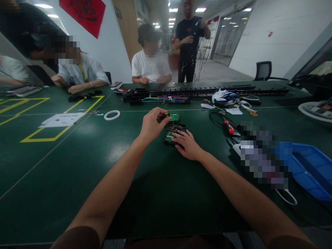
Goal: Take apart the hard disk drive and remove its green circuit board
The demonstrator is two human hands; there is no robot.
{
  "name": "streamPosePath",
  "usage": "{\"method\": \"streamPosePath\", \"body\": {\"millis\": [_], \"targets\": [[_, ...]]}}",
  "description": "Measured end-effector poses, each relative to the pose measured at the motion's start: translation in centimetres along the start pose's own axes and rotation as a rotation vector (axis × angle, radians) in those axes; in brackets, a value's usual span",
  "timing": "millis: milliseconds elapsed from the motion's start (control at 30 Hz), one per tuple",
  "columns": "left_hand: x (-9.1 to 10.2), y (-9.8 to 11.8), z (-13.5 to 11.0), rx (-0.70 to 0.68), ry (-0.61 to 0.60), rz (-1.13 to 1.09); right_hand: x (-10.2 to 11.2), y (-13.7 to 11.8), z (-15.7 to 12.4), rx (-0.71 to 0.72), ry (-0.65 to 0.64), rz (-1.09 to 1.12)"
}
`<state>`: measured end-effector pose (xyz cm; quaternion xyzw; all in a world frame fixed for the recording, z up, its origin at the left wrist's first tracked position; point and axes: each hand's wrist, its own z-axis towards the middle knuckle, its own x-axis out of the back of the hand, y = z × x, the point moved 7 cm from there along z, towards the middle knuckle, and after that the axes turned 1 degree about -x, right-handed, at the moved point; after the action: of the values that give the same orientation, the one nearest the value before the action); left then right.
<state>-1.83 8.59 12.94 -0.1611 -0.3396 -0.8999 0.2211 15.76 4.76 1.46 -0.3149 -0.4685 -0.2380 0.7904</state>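
Observation:
An opened black device with green circuit boards sits mid-table between my hands. My left hand [155,125] pinches the left edge of its far part, a green circuit board [174,117]; a small yellow bit shows by the fingertips. The near part, a black case half [169,135] with green board inside, lies closer to me. Across its right side rests my right hand [188,143], fingers stretched out and spread. Dark inner parts [176,127] show between the two boards. My fingers hide some of both parts.
A white ring [112,115] and paper sheet [62,119] lie left. Black strips [207,92], coloured wires [155,99] and gloves [223,96] spread along the back. A red-handled screwdriver [228,127] and blue tray [308,169] are right. Several people are across the table.

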Motion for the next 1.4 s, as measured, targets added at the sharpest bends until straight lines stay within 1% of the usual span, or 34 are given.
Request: {"method": "streamPosePath", "body": {"millis": [100,300,533,667,833,1067,1267,1400], "targets": [[-0.1,-0.3,0.0,0.026,0.002,-0.042,-0.1,0.1,0.0,0.0,-0.006,-0.002],[-0.8,-0.7,-0.1,0.035,-0.042,-0.126,-0.2,0.1,0.0,0.004,0.003,-0.008],[0.0,0.1,0.2,-0.042,-0.054,0.071,0.0,0.0,0.0,0.01,-0.005,0.001],[0.5,0.3,0.4,-0.059,-0.035,0.115,-0.1,0.0,0.0,0.007,-0.002,0.003],[0.5,0.4,0.3,-0.054,-0.015,0.137,-0.1,0.1,0.0,0.004,0.001,0.002],[0.3,0.3,0.2,-0.051,-0.022,0.059,-0.1,0.1,0.0,0.005,0.0,-0.006],[-0.4,-0.5,-0.1,0.026,0.017,-0.016,-0.1,0.1,0.1,0.001,-0.002,-0.002],[-1.0,-0.4,-0.4,0.046,0.012,-0.117,-0.1,0.1,0.1,0.001,-0.003,-0.005]]}}
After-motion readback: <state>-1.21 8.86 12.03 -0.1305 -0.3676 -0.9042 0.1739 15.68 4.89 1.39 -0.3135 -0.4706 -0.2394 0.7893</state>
